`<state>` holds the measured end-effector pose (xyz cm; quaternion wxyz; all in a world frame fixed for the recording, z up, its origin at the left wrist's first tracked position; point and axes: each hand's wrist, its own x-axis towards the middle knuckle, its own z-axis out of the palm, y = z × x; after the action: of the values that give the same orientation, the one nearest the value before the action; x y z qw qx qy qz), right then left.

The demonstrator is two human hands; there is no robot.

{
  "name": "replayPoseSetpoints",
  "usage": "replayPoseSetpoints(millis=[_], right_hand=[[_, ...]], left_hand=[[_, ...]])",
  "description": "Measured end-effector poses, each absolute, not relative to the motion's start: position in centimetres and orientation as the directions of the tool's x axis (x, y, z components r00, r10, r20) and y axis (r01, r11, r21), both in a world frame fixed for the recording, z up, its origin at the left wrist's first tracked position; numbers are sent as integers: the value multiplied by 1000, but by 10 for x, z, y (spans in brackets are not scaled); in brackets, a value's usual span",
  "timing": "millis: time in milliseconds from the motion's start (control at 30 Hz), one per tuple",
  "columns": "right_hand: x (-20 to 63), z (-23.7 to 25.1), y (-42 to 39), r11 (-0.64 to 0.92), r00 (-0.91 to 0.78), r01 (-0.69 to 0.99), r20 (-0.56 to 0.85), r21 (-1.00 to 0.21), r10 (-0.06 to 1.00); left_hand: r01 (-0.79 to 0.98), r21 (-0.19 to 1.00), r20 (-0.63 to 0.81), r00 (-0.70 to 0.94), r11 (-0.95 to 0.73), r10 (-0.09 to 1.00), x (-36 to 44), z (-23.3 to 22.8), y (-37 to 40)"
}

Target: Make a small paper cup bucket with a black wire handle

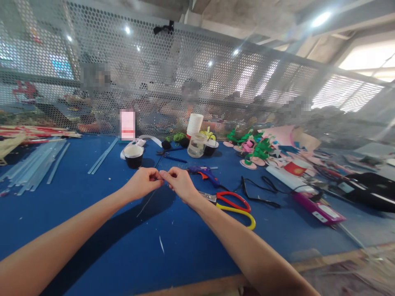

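Observation:
My left hand point(144, 181) and my right hand point(179, 183) meet above the blue table, fingertips pinched together and touching. A thin pale strand point(147, 203), wire or thread, trails down toward me from the pinch; I cannot tell which it is. Fingers hide the part between them. Just right of my right hand lies a blue hot glue gun point(207, 174). Scissors with one red and one yellow handle point(236, 205) lie partly behind my right forearm. Beyond my left hand stands a black cup with a white inside point(133, 156).
Translucent glue sticks point(38, 166) lie at left. Pliers point(171, 156), a clear jar point(196, 146) and green craft plants on pink discs point(261, 152) stand farther back. A purple power strip point(319, 209) and black cable point(257, 193) lie at right. A perforated metal screen point(148, 74) closes the back.

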<state>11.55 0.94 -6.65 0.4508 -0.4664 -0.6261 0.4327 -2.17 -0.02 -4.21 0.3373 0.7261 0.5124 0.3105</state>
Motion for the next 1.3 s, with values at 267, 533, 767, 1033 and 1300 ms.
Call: replayPoseSetpoints(millis=[267,533,767,1033,1300], right_hand=[[116,-66,12,151,-258,36,136,-988,956],[117,-67,12,162,-200,116,137,-980,970],[116,-67,11,183,-155,129,163,-975,975],[115,-65,12,119,-276,-89,139,-989,951],[115,-66,11,141,-218,12,135,-990,966]], left_hand=[[365,924,2,284,-109,959,-24,-40,1],[407,905,6,279,-124,960,-23,-39,0],[389,914,5,273,-115,962,-21,-40,-1],[194,968,-210,292,157,933,-20,-31,-4],[309,951,-75,267,-12,961,-21,-37,-1]])
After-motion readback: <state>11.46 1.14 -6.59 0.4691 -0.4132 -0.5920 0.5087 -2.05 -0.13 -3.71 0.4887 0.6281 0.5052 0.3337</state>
